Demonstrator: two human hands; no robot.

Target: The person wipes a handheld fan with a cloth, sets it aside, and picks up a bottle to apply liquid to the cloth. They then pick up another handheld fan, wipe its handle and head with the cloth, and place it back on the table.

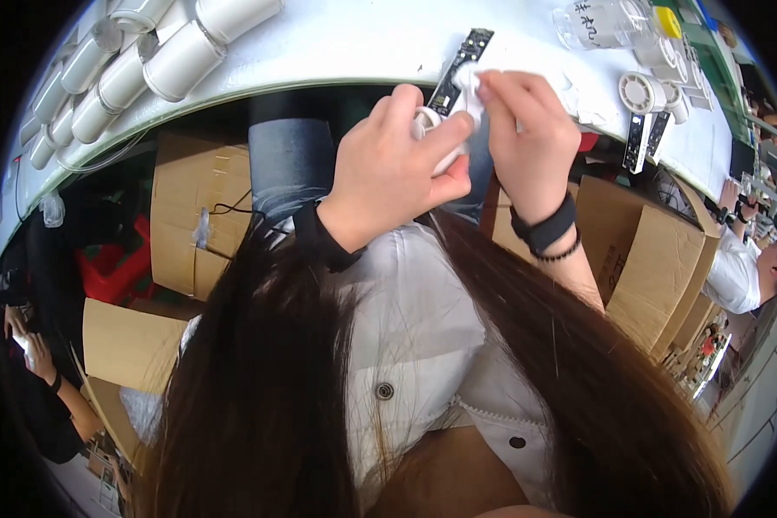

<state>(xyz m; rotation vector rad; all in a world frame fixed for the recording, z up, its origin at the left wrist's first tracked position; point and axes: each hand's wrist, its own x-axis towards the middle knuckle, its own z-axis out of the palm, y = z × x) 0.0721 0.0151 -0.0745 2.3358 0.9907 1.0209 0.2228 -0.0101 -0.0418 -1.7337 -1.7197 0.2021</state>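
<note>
Near the table's front edge, my left hand [397, 164] is closed round a small white cylindrical part [447, 161], whose round end shows beside the thumb; the fingers hide much of it. My right hand [533, 129] pinches a crumpled white cloth or tissue [469, 86] against the part's upper side. Just beyond, a narrow black circuit board strip [468, 53] slants past the fingers, its lower end hidden by my hands. Whether it is fixed to the white part I cannot tell.
White cylinders [181, 65] lie in rows at the table's left. To the right are crumpled white material [583, 102], a clear bottle [609, 26] with a yellow cap, spoked white cylinders [639, 91] and black strips [636, 145]. Cardboard boxes [194, 203] stand below; other people work at both sides.
</note>
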